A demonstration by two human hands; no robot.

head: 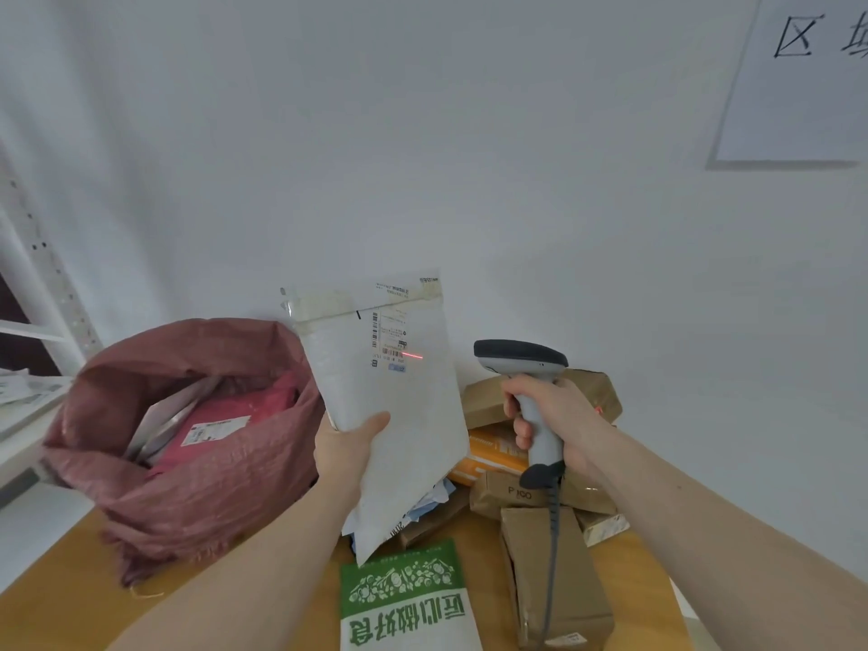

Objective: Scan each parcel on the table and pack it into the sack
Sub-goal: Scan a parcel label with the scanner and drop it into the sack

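Above the table (61, 603), her left hand (345, 446) grips a white mailer (399, 415) upright beside the sack (188, 467); right hand (554, 415) clasps the scanner (521, 364). Its red line sits half off the barcode (392, 353): aim slightly left, hold steady.

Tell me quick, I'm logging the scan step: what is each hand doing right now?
Left hand: grips the white padded mailer, held upright.
Right hand: grips the barcode scanner, its red line on the mailer's label.
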